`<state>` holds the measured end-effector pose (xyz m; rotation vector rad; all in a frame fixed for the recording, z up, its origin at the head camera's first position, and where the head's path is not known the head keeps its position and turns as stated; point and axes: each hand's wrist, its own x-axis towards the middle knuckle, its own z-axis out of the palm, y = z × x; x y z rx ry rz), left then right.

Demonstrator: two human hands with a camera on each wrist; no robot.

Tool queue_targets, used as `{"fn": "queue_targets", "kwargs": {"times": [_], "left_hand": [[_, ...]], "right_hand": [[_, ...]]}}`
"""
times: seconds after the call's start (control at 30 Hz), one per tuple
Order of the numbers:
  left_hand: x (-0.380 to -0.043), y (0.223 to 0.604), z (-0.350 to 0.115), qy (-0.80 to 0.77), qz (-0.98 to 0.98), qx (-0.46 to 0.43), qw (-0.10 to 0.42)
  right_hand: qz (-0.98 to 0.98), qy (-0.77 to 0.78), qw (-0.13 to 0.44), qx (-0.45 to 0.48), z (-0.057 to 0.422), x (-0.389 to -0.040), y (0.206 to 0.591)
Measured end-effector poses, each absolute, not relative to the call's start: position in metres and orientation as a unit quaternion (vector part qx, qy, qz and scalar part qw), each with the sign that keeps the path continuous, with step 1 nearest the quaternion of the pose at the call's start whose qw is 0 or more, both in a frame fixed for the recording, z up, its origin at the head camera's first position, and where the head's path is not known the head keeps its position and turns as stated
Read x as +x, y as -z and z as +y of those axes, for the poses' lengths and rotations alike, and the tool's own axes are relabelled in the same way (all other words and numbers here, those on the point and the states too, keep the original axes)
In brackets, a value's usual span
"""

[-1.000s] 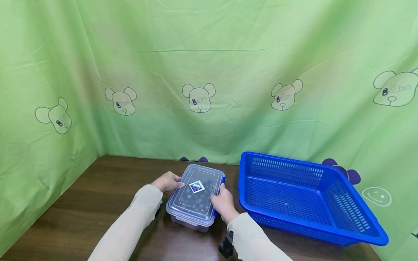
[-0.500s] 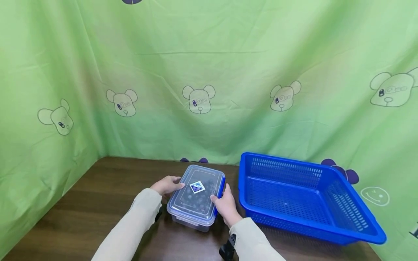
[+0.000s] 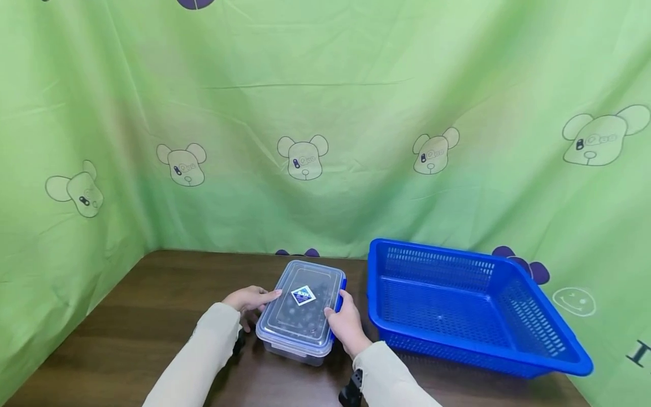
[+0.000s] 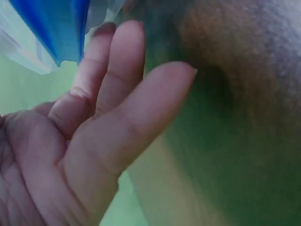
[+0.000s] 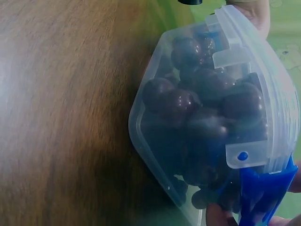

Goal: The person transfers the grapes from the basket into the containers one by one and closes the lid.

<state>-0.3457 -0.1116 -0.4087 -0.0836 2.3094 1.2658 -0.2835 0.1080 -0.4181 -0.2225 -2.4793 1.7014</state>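
A clear lidded food container point(image 3: 301, 316) with blue side latches and a diamond label point(image 3: 303, 295) stands on the table. Dark, shiny round pieces point(image 5: 178, 101) fill much of it, seen through its wall in the right wrist view. At its left side, my left hand point(image 3: 251, 301) touches the lid edge with the thumb. Its other fingers point(image 4: 127, 61) extend loosely beside the left blue latch point(image 4: 66, 28). My right hand point(image 3: 348, 325) grips the opposite side, thumb on the lid and fingers around the right blue latch point(image 5: 265, 190).
A large blue perforated basket point(image 3: 437, 339) stands to the right of the container, with nothing in it. The brown wooden table point(image 3: 152, 316) meets a green printed curtain point(image 3: 234, 113) at the back and left.
The left hand's fingers have lowered and spread away from the container's side, while its thumb stays at the lid edge. The right hand keeps hold. The head view has shifted slightly.
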Motion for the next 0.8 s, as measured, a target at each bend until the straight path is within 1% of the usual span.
{"fn": "queue_targets", "kwargs": {"times": [0.2,0.47,0.8], "left_hand": [[-0.343,0.413,-0.114,-0.465,0.849,-0.031,0.248],[-0.341,0.412,-0.11,-0.469,0.847,-0.035,0.247],[-0.344,0.394,-0.109,-0.436,0.87,-0.031,0.23]], "right_hand": [[-0.809,-0.58,0.05,-0.081,0.106,-0.282,0.418],[-0.819,-0.569,0.038,-0.068,0.111,-0.281,0.416],[-0.811,-0.58,-0.016,-0.074,0.114,-0.283,0.415]]}}
